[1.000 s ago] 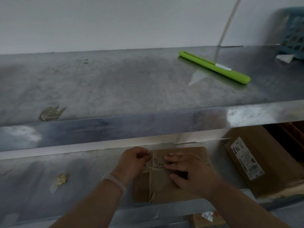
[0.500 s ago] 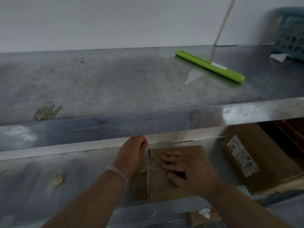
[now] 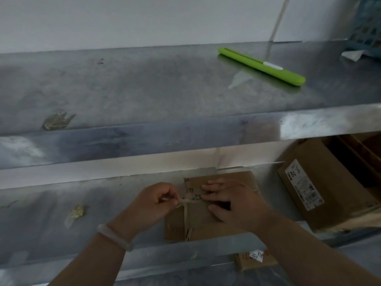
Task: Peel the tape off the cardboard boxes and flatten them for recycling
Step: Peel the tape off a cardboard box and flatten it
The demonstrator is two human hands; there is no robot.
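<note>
Nearest, the left hand (image 3: 152, 203), with a pale bracelet (image 3: 114, 237) on its wrist, pinches a tape strip (image 3: 186, 201) between thumb and curled fingers at the left edge of the small cardboard box (image 3: 206, 226). The right hand (image 3: 233, 205) lies flat on the box top, fingers straight and pressing down. The box rests on the lower steel shelf (image 3: 51, 213). A larger labelled cardboard box (image 3: 321, 195) stands apart to the right. Farther back, a green box cutter (image 3: 261, 67) lies on the upper shelf (image 3: 144, 89), with a blue basket (image 3: 369, 27) at the far right corner.
</note>
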